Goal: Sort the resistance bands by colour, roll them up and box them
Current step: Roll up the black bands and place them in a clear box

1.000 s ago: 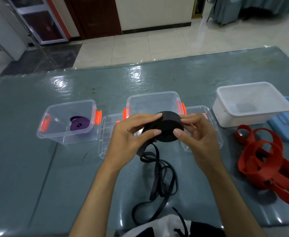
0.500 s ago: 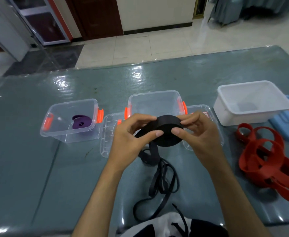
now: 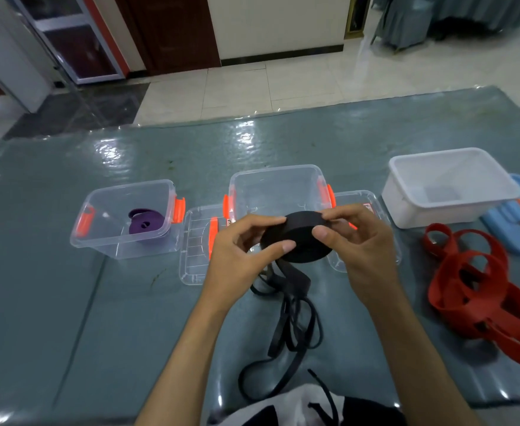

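Both hands held the black band roll (image 3: 298,238) above the table (image 3: 68,302), in front of the middle clear box (image 3: 278,187); the left hand (image 3: 240,259) pinched its near-left edge, the right hand (image 3: 357,241) its right rim; since half a second before, the roll had tilted flatter and the right thumb had slid onto its top; the loose tail (image 3: 292,330) hung shorter; the purple roll (image 3: 145,226) stayed boxed and the red bands (image 3: 480,290) lay unmoved.

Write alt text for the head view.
Left hand and right hand hold a partly rolled black resistance band above a grey-green table. Behind stand three open boxes; the left clear plastic box holds a rolled purple band. Loose red bands lie right.
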`<act>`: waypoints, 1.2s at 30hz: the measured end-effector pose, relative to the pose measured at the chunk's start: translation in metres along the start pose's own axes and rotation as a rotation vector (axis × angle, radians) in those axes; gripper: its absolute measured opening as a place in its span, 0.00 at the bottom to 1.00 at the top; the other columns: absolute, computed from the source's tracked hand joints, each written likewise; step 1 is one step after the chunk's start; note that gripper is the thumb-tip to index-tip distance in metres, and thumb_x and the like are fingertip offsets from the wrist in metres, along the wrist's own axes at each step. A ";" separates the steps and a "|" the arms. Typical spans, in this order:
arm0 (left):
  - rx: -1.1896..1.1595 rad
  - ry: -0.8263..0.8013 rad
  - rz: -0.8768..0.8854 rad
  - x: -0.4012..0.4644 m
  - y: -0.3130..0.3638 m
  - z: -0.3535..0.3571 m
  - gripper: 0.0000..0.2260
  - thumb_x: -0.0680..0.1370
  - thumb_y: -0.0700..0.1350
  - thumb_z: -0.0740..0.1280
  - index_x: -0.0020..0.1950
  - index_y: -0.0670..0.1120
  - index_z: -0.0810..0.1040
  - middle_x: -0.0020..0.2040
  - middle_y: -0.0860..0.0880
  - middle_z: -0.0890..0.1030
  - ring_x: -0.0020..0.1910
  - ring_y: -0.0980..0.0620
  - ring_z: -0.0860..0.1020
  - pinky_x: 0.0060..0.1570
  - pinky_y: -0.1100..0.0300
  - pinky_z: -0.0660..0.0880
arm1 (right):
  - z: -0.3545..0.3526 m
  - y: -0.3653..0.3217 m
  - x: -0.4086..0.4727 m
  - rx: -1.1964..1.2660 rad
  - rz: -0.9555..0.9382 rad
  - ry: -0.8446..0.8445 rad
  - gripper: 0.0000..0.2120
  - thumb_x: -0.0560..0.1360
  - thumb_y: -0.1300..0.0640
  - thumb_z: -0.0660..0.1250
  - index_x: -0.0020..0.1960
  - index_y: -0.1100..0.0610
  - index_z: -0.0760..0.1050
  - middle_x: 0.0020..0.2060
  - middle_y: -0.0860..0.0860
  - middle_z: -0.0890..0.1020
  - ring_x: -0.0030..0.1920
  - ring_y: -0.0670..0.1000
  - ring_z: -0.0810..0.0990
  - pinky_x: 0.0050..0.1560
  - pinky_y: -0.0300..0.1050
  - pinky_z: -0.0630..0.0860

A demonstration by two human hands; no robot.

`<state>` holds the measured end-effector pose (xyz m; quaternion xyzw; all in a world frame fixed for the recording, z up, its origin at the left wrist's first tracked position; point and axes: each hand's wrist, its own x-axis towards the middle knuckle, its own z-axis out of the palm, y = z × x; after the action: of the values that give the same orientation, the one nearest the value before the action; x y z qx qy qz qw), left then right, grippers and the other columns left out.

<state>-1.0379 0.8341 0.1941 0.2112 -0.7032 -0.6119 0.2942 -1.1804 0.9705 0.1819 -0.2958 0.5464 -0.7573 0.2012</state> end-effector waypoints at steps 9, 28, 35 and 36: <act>0.003 0.059 0.033 0.003 0.004 -0.004 0.15 0.69 0.38 0.82 0.53 0.48 0.86 0.51 0.48 0.87 0.53 0.47 0.86 0.57 0.56 0.81 | -0.003 0.005 0.002 -0.134 0.024 -0.151 0.09 0.69 0.59 0.77 0.46 0.53 0.79 0.47 0.42 0.85 0.52 0.48 0.86 0.53 0.39 0.81; -0.004 -0.030 -0.003 -0.009 -0.012 -0.009 0.21 0.71 0.39 0.80 0.63 0.48 0.84 0.58 0.50 0.85 0.61 0.47 0.83 0.63 0.58 0.78 | -0.008 0.004 -0.002 -0.033 0.011 -0.166 0.14 0.74 0.62 0.74 0.58 0.53 0.82 0.50 0.53 0.86 0.53 0.58 0.86 0.54 0.48 0.81; -0.014 0.045 0.029 -0.009 -0.010 -0.004 0.16 0.69 0.36 0.82 0.54 0.47 0.85 0.52 0.48 0.87 0.55 0.47 0.85 0.58 0.59 0.79 | -0.010 0.000 0.000 -0.051 0.103 -0.191 0.12 0.69 0.59 0.79 0.47 0.56 0.77 0.47 0.49 0.86 0.51 0.54 0.87 0.51 0.44 0.82; -0.029 0.066 0.032 -0.009 -0.011 -0.003 0.15 0.69 0.37 0.82 0.53 0.47 0.85 0.51 0.49 0.87 0.55 0.47 0.85 0.57 0.60 0.79 | -0.010 -0.001 0.001 -0.064 0.081 -0.194 0.12 0.69 0.58 0.79 0.49 0.54 0.78 0.47 0.50 0.86 0.51 0.56 0.87 0.52 0.47 0.83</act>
<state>-1.0301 0.8362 0.1822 0.2156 -0.6874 -0.6101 0.3299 -1.1879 0.9778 0.1804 -0.3518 0.5596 -0.6986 0.2741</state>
